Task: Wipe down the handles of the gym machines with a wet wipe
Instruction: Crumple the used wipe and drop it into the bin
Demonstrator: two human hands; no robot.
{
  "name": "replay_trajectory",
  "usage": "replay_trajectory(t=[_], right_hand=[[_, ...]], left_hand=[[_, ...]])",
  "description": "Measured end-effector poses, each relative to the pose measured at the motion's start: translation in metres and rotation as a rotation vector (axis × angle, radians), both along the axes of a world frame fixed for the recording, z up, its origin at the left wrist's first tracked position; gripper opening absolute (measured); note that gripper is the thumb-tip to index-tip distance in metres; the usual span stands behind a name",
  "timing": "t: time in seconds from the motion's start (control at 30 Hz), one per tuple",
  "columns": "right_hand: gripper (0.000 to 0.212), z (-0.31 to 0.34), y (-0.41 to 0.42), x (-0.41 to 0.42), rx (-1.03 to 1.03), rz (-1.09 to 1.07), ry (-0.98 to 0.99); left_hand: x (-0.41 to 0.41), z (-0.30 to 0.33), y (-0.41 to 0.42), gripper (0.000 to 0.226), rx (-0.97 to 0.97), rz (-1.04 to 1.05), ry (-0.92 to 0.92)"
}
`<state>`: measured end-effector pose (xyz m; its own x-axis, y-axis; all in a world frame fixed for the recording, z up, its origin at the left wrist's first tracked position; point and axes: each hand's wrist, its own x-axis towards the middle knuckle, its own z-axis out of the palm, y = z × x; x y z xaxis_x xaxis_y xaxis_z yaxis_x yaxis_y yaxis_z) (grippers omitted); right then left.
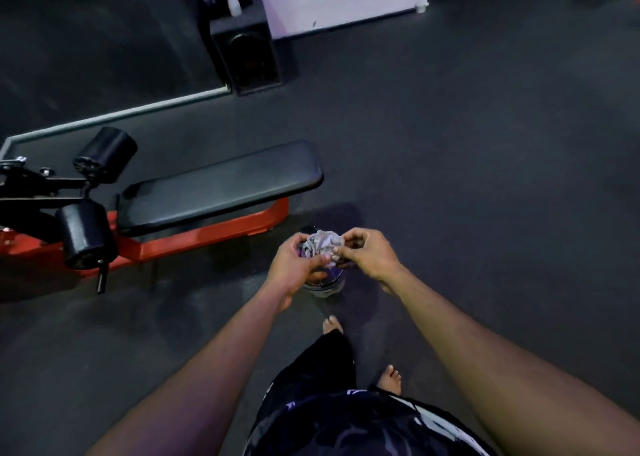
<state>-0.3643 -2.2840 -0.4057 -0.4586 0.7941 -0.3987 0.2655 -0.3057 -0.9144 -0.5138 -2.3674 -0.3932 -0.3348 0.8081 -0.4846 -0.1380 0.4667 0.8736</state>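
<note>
Apparently both hands (pixel 332 258) around wipe (pixel 322 244)

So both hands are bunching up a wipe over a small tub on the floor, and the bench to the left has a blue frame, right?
Not quite: the bench has a red frame, not blue, as the head view shows. The rest holds: the left hand and the right hand are bunching a crumpled wipe over a small tub on the floor.
</note>
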Motion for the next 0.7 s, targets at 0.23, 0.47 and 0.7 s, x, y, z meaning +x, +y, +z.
replay_trajectory(t=[0.23,0.47,0.7], right_hand=[[0.012,-0.009,0.065,-0.020,-0.032,0.066,-0.057],[0.012,-0.019,0.128,-0.059,-0.044,0.162,-0.148],[0.008,-0.035,0.147,-0.072,-0.107,0.177,-0.118]], left_hand=[[-0.023,-0.020,0.058,0.033,0.011,0.035,-0.067],[-0.055,-0.042,0.106,0.031,-0.001,0.085,-0.136],[-0.074,-0.045,0.127,0.035,-0.049,0.082,-0.112]])
